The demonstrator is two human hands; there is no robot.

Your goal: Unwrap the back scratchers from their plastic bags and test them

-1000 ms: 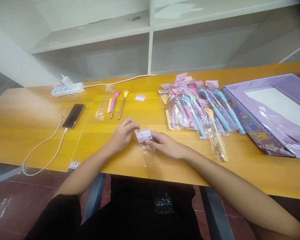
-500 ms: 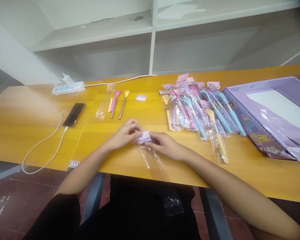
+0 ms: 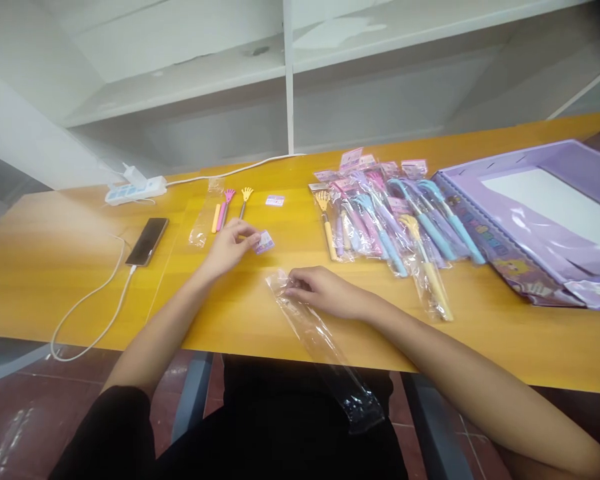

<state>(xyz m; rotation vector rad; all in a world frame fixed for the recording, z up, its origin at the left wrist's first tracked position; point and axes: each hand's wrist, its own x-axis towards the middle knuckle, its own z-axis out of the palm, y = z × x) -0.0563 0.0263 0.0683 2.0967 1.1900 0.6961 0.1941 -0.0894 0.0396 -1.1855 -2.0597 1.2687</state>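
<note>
Has a power strip (image 3: 135, 191) by the far edge of the desk (image 3: 220, 320), left, with a phone (image 3: 147, 241) nearer. Next, shows pink (image 3: 229, 195) and yellow backscratchers (image 3: 247, 194). Pinches a printed card (image 3: 265, 243) in the left hand (image 3: 230, 248). Grips a clear bag (image 3: 320, 340) with the right hand's (image 3: 325, 290) curled fingers, trailing past the near edge. Ends with wrapped backscratchers (image 3: 375, 207), piled, then a purple box (image 3: 473, 223) at the right end.

Bright diffuse light, pale glare on table (image 3: 75, 220), wide-angle edge stretching, slight softness
</note>
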